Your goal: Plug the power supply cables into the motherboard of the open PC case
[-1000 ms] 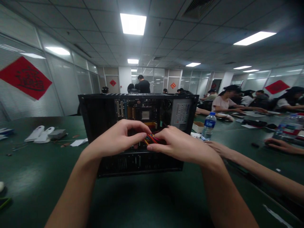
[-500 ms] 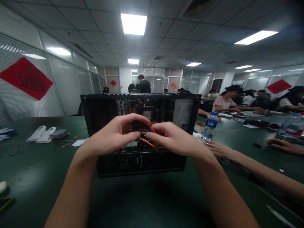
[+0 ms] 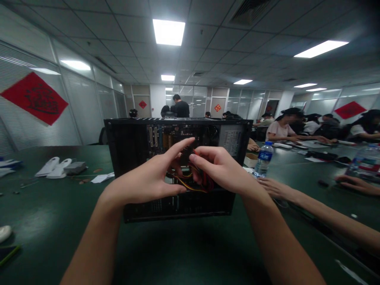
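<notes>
A black computer case (image 3: pixel 179 204) stands open on the green table, its inside facing me. Red, yellow and black cables (image 3: pixel 190 187) loop in front of its lower middle. My left hand (image 3: pixel 152 176) is at the left of the bundle, thumb and fingers spread wide, with nothing gripped between them. My right hand (image 3: pixel 218 168) is closed round part of the cables, thumb against the fingers. Behind the hands show the circuit board (image 3: pixel 169 140) and, at the upper right of the case, the power supply (image 3: pixel 231 138).
White slippers (image 3: pixel 55 168) and a grey block (image 3: pixel 75 168) lie at the left on the table (image 3: pixel 53 213). A water bottle (image 3: pixel 263 158) stands right of the case. Another person's forearm (image 3: pixel 320 209) reaches in from the right, near my right arm.
My left hand has opened, its thumb and fingers moving apart off the cables. The cable bundle has shifted right and down with my right hand.
</notes>
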Tool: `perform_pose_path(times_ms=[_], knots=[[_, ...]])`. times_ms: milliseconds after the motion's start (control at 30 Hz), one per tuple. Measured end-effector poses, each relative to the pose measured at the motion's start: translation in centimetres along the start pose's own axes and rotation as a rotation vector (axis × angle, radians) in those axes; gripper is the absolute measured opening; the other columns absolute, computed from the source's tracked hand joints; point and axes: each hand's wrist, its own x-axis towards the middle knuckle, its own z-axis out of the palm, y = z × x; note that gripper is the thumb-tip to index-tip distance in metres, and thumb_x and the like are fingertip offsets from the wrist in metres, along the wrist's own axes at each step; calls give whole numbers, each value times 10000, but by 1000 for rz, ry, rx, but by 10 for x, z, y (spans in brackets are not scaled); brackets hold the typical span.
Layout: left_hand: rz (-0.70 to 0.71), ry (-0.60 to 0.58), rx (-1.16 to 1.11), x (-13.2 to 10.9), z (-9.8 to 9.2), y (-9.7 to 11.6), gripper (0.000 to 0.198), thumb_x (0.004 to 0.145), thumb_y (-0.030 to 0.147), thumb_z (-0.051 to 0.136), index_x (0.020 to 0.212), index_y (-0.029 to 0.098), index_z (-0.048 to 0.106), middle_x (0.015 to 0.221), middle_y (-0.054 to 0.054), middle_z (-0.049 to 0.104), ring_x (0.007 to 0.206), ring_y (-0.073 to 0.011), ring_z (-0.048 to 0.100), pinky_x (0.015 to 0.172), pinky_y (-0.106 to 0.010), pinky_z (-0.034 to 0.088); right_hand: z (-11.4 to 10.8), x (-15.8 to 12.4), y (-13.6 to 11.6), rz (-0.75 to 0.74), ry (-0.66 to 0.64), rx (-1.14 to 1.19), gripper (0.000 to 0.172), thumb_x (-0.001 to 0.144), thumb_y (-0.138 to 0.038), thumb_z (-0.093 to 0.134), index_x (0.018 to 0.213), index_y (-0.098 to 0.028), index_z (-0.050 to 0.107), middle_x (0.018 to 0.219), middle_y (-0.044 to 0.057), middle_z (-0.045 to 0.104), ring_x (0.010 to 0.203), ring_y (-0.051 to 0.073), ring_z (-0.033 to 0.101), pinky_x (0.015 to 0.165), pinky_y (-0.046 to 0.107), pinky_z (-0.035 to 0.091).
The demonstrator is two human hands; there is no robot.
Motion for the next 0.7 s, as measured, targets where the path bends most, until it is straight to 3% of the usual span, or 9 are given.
perform_pose_path(times_ms=[100, 267, 433, 700], knots=[[-24, -2, 47, -2, -2, -9, 1004, 833, 224, 698, 1596, 337, 55, 1242, -79, 661, 1077, -227, 680, 900, -357, 574, -2, 0, 1, -19, 13, 16, 321, 958, -459, 543, 802, -180, 564, 636, -8, 640, 520, 102, 572, 477, 203, 442], [-23, 25, 176, -1, -9, -10, 703, 889, 290, 657, 1523, 233, 360, 1007, -53, 719, 900, -196, 702, 835, -333, 572, -3, 0, 1, -27, 6, 16, 319, 959, -458, 544, 813, -177, 586, 661, 2, 657, 542, 109, 586, 499, 215, 453], [43, 130, 198, 1, -7, 1, 697, 877, 320, 682, 1506, 239, 393, 1041, -57, 727, 913, -197, 693, 833, -314, 572, -2, 1, 1, -23, -23, 26, 315, 954, -449, 555, 802, -175, 591, 697, 8, 664, 588, 116, 595, 536, 221, 459], [86, 174, 171, 1, -4, 2, 669, 870, 221, 660, 1494, 244, 419, 1149, -69, 700, 1005, -196, 670, 876, -307, 572, -4, 2, 1, -82, 26, -45, 367, 913, -480, 594, 744, -155, 605, 686, -6, 589, 623, 109, 514, 549, 216, 407]])
